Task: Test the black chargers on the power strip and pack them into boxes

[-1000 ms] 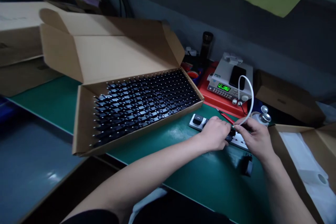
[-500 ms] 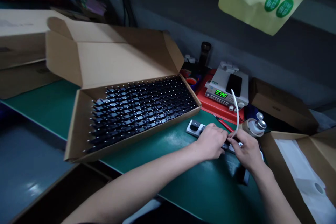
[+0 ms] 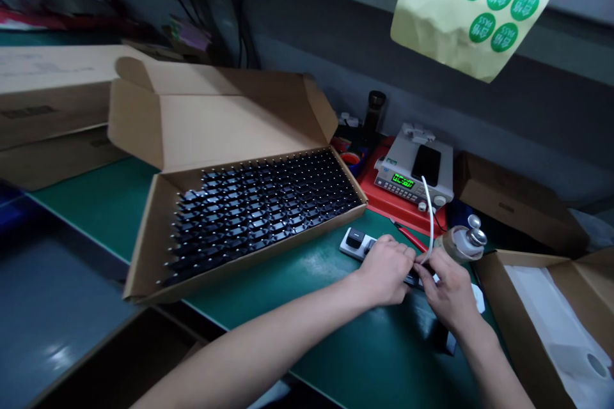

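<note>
Black charger [image 3: 413, 279], light, stiff and best taken by its hard body, sat against the white power strip [image 3: 359, 244] on the desk [image 3: 91, 204], gripped between the closed left hand [image 3: 384, 278] and right hand [image 3: 448, 291], which partly hid it.

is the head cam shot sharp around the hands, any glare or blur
In the head view, the left hand and right hand look fairly sharp though the light is dim; the meter display glows but its digits smear; a pale glare sits on the grey surface at lower left; the frame edges look skewed.
</note>
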Demonstrator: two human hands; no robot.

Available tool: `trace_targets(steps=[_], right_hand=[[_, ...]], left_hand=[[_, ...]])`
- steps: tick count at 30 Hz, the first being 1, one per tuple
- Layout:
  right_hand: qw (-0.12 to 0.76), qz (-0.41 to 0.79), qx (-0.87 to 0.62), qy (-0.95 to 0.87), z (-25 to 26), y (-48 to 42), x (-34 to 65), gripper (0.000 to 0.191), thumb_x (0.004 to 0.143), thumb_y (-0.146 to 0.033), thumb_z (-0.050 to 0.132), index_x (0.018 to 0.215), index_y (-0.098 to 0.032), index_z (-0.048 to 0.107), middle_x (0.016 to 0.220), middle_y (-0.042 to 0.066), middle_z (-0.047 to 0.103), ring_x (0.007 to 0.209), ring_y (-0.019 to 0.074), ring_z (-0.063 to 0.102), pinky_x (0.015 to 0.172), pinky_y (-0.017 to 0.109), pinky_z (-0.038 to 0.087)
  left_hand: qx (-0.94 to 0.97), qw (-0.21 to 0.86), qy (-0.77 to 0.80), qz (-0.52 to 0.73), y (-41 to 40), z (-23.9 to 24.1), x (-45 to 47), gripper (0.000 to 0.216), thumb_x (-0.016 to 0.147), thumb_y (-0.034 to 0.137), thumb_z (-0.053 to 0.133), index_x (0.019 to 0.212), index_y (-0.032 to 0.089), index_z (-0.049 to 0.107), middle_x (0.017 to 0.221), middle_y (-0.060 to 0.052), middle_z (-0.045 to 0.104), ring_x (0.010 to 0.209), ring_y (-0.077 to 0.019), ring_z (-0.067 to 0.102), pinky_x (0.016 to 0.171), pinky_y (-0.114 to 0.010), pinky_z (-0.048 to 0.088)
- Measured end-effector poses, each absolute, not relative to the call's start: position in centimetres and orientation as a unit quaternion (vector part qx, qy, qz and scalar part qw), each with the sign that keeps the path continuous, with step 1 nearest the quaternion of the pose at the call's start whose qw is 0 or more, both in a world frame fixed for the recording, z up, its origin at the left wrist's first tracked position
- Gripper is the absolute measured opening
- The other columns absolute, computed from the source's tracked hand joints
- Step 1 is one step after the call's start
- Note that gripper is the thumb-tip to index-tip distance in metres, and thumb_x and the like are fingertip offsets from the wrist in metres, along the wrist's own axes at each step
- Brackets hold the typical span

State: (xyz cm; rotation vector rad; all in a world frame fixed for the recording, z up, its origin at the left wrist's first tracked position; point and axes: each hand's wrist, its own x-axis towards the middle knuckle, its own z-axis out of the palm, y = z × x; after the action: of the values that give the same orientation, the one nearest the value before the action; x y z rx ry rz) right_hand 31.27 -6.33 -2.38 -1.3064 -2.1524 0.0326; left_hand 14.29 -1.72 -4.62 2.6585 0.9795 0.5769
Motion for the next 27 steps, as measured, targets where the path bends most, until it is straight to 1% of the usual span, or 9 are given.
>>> trace_targets(steps=[5, 8, 11, 13, 16, 19, 22, 25, 27], right_hand=[[0.320, 0.055, -0.493, -0.807, -1.4, -6.2, 31.6, 0.010, 0.099, -0.021, 0.057, 0.092, -0.021, 0.064, 0.083, 0.002, 0.065, 0.076, 0.0152, 0.064, 0.070, 0.028, 0.050], [0.385, 0.107, -0.512, -0.760, 0.4, -5.8, 31.7, 0.005, 0.096, -0.024, 0.063, 0.094, -0.022, 0.067, 0.088, 0.002, 0.069, 0.082, 0.0161, 0.067, 0.075, 0.028, 0.053], [0.455, 0.163, -0.521, -0.704, 2.7, -4.7, 31.0, 0.006, 0.092, -0.028, 0.070, 0.094, -0.022, 0.069, 0.092, 0.003, 0.071, 0.083, 0.0176, 0.068, 0.074, 0.029, 0.055], [0.468, 0.209, -0.508, -0.692, 3.6, -3.7, 29.7, 0.011, 0.089, -0.031, 0.074, 0.093, -0.021, 0.070, 0.093, 0.004, 0.072, 0.085, 0.0188, 0.069, 0.074, 0.030, 0.057], [0.440, 0.289, -0.489, -0.695, 3.4, -1.9, 26.8, 0.016, 0.087, -0.034, 0.075, 0.095, -0.021, 0.070, 0.097, 0.006, 0.074, 0.091, 0.0212, 0.070, 0.081, 0.034, 0.059], [0.377, 0.328, -0.488, -0.716, 1.8, -0.4, 23.7, 0.017, 0.089, -0.036, 0.071, 0.098, -0.021, 0.070, 0.098, 0.006, 0.075, 0.090, 0.0214, 0.070, 0.082, 0.036, 0.058], [0.307, 0.273, -0.491, -0.768, 0.1, 0.6, 21.5, 0.011, 0.091, -0.031, 0.064, 0.094, -0.021, 0.069, 0.092, 0.004, 0.074, 0.083, 0.0198, 0.069, 0.078, 0.034, 0.055], [0.263, 0.166, -0.488, -0.816, -0.8, 0.9, 20.5, 0.013, 0.092, -0.029, 0.060, 0.086, -0.021, 0.067, 0.080, 0.003, 0.070, 0.074, 0.0190, 0.066, 0.071, 0.032, 0.051], [0.256, 0.110, -0.471, -0.837, -1.3, 0.9, 20.4, 0.018, 0.095, -0.032, 0.057, 0.085, -0.020, 0.066, 0.078, 0.003, 0.068, 0.071, 0.0191, 0.065, 0.068, 0.032, 0.049]], left_hand=[[0.911, 0.126, 0.334, 0.205, -1.5, -4.6, 14.3, 0.044, 0.068, 0.041, 0.084, 0.095, 0.015, 0.062, 0.090, -0.008, 0.072, 0.086, -0.0267, 0.069, 0.092, -0.042, 0.048], [0.912, 0.140, 0.322, 0.213, -1.3, -4.2, 14.3, 0.043, 0.068, 0.040, 0.085, 0.094, 0.015, 0.061, 0.091, -0.009, 0.072, 0.087, -0.0273, 0.069, 0.097, -0.043, 0.048], [0.906, 0.193, 0.284, 0.248, -1.7, -3.4, 13.8, 0.040, 0.071, 0.033, 0.080, 0.100, 0.015, 0.059, 0.098, -0.009, 0.072, 0.095, -0.0270, 0.068, 0.103, -0.043, 0.047], [0.900, 0.230, 0.256, 0.269, -2.7, -2.8, 12.8, 0.038, 0.075, 0.029, 0.073, 0.106, 0.015, 0.057, 0.102, -0.010, 0.071, 0.098, -0.0268, 0.067, 0.099, -0.041, 0.049], [0.908, 0.248, 0.230, 0.250, -5.0, -2.2, 9.8, 0.032, 0.076, 0.026, 0.067, 0.104, 0.017, 0.055, 0.102, -0.010, 0.069, 0.096, -0.0269, 0.064, 0.085, -0.039, 0.052], [0.920, 0.244, 0.260, 0.164, -6.9, -2.3, 6.1, 0.028, 0.071, 0.022, 0.068, 0.095, 0.019, 0.054, 0.096, -0.008, 0.068, 0.090, -0.0266, 0.061, 0.076, -0.039, 0.051], [0.917, 0.248, 0.297, 0.101, -7.6, -3.5, 3.5, 0.032, 0.067, 0.020, 0.071, 0.096, 0.019, 0.056, 0.097, -0.007, 0.068, 0.090, -0.0267, 0.060, 0.077, -0.040, 0.050], [0.922, 0.258, 0.263, 0.121, -7.5, -5.8, 3.1, 0.046, 0.070, 0.024, 0.073, 0.113, 0.021, 0.058, 0.104, -0.005, 0.070, 0.096, -0.0258, 0.061, 0.081, -0.040, 0.049], [0.929, 0.238, 0.242, 0.149, -7.6, -7.4, 3.7, 0.053, 0.077, 0.033, 0.074, 0.125, 0.022, 0.056, 0.107, -0.005, 0.070, 0.098, -0.0254, 0.063, 0.083, -0.041, 0.049]])
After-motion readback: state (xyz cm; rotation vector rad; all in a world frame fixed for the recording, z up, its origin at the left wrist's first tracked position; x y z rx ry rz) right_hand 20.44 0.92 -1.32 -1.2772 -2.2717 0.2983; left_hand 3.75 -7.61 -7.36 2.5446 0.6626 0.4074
